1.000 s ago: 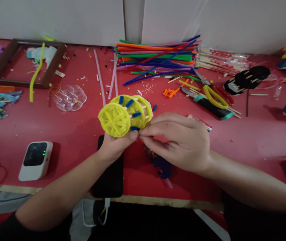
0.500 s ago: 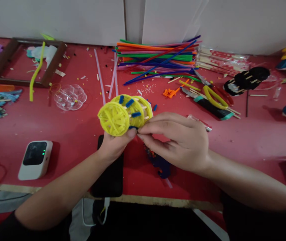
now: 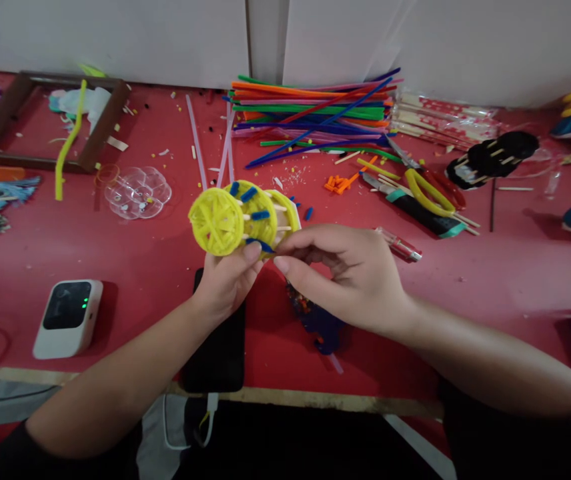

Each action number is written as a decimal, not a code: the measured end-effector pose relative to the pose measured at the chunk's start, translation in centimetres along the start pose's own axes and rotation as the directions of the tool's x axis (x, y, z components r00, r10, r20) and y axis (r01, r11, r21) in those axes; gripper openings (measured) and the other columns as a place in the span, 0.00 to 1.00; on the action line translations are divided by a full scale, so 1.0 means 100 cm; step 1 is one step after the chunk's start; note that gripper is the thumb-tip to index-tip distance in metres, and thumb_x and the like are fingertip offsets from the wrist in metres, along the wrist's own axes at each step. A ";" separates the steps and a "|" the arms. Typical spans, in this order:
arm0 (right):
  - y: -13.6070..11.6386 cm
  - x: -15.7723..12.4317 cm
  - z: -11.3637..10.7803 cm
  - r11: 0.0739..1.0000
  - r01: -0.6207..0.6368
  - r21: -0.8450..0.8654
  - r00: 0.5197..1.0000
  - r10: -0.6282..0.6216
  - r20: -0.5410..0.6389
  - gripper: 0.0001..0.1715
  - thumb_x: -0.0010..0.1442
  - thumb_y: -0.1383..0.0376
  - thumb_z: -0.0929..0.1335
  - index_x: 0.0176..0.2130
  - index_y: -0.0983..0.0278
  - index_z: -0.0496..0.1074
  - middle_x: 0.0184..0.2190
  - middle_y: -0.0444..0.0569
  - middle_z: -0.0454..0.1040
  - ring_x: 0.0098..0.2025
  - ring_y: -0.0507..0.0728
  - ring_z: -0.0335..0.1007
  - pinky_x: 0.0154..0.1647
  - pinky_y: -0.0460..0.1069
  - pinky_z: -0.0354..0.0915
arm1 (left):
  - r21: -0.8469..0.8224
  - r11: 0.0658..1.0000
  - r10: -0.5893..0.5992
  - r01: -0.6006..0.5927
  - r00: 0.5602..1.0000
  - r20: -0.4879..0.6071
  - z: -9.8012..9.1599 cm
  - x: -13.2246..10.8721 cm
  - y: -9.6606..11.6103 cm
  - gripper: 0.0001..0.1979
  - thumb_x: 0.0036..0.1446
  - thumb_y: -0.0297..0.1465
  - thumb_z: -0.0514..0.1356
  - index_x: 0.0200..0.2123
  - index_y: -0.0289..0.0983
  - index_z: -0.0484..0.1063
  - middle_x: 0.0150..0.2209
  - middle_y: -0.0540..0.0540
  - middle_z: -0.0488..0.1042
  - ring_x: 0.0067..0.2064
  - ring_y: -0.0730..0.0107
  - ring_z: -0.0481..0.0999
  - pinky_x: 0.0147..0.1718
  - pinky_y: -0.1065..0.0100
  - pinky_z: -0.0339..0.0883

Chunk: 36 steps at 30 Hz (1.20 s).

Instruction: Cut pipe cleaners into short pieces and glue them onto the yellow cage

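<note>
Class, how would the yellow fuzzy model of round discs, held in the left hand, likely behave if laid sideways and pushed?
The yellow fuzzy model of round discs would probably roll, given its round edges. It is probably light, with open gaps between discs. The thin wooden sticks joining them might snap under a firm push.

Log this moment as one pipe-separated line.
left grip: holds yellow craft piece | right grip: beside blue strip, contact unclear | beyond: colored pipe cleaners on red table

Beneath the hands (image 3: pixel 353 277), a smooth red flat surface (image 3: pixel 490 290) with a scuffed, pale front edge (image 3: pixel 315 401). Beyond them, upright pale-grey flat panels (image 3: pixel 115 40) parted by a darker vertical strip (image 3: pixel 266 40). Soft, dim light.
</note>
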State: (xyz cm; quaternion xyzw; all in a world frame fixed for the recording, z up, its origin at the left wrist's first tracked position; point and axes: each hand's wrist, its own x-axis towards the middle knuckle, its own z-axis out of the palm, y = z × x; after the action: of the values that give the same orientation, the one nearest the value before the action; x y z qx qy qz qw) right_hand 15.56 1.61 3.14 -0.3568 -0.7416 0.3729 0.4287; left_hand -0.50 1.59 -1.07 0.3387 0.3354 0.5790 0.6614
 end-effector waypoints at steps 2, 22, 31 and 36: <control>0.002 0.000 0.002 0.994 -0.058 0.088 0.998 0.057 0.007 0.03 0.61 0.69 0.71 0.34 0.66 0.79 0.26 0.43 0.79 0.26 0.47 0.72 0.26 0.41 0.70 | -0.009 1.000 -0.014 0.014 1.000 0.009 -0.001 -0.001 0.000 0.27 0.43 0.44 0.75 0.47 0.48 0.76 0.42 0.48 0.83 0.59 0.45 0.77 0.57 0.46 0.75; -0.002 0.003 -0.002 0.984 -0.137 0.115 0.987 0.126 0.095 0.04 0.62 0.68 0.70 0.35 0.66 0.77 0.26 0.42 0.77 0.25 0.47 0.70 0.25 0.42 0.67 | -0.065 0.998 -0.004 0.001 0.999 -0.041 0.001 -0.003 0.001 0.26 0.41 0.38 0.78 0.45 0.46 0.77 0.39 0.49 0.83 0.49 0.54 0.83 0.46 0.61 0.79; 0.022 0.007 -0.138 0.546 -0.046 -0.837 0.959 0.258 0.116 0.06 0.53 0.63 0.74 0.28 0.59 0.74 0.22 0.46 0.77 0.21 0.55 0.67 0.21 0.50 0.54 | -0.140 0.990 0.016 -0.033 0.993 -0.120 0.007 -0.001 0.006 0.25 0.42 0.29 0.74 0.45 0.49 0.76 0.43 0.50 0.83 0.51 0.53 0.82 0.43 0.60 0.78; 0.065 -0.037 -0.134 0.451 -0.157 -0.878 0.912 0.407 0.046 0.11 0.52 0.68 0.71 0.38 0.61 0.71 0.36 0.56 0.80 0.34 0.63 0.75 0.32 0.54 0.64 | -0.137 0.990 0.013 -0.035 0.987 -0.159 0.008 0.000 0.007 0.24 0.42 0.27 0.71 0.45 0.49 0.76 0.44 0.49 0.83 0.51 0.52 0.82 0.40 0.61 0.79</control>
State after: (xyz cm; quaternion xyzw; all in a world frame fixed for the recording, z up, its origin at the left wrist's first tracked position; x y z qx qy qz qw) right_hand 30.42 4.81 0.90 -0.5905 -0.8041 0.0628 0.0282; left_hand -0.15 1.64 -0.04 0.2488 0.3411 0.6339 0.6481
